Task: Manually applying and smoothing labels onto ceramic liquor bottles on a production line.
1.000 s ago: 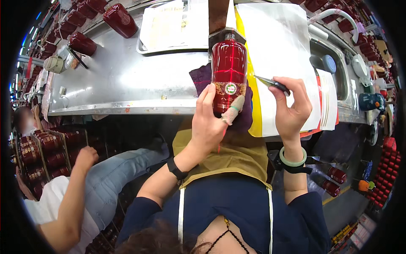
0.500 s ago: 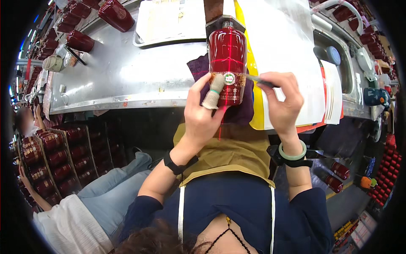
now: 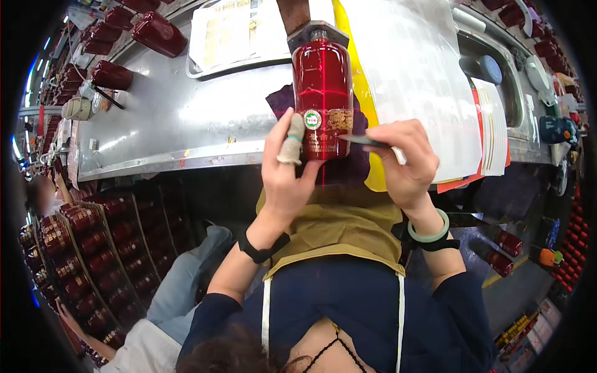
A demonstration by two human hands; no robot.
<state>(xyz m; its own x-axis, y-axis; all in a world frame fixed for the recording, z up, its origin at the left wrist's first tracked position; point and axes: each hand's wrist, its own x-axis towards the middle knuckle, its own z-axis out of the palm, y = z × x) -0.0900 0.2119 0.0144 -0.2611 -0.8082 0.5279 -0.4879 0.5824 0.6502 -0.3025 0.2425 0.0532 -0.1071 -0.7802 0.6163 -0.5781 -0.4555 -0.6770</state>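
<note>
A dark red glass bottle [image 3: 323, 78] lies with its neck pointing away from me, against a metal holder [image 3: 318, 28]. It bears a round white-and-green label [image 3: 312, 120], a gold patterned band [image 3: 339, 119] and small lettering lower down. Red light lines cross its surface. My left hand [image 3: 287, 180] grips its lower left side, the thumb at the base; a beige cloth sleeve [image 3: 292, 140] covers one finger. In my right hand [image 3: 407, 161] is a slim grey pointed tool [image 3: 367, 141], probably tweezers, its tip at the bottle's lower right side.
A dark purple cloth [image 3: 283, 102] lies under the bottle on the metal worktop [image 3: 155, 133]. To the left are a white tray [image 3: 233, 31] with sheets and more red bottles [image 3: 159, 35]. Right are a yellow-edged white sheet [image 3: 410, 81], stacked papers [image 3: 488, 127] and a sink [image 3: 513, 105]. Another person sits lower left.
The bottle has turned, carrying the round label to its left side and exposing more of the gold band. My right hand has brought the tool down nearer the bottle's base.
</note>
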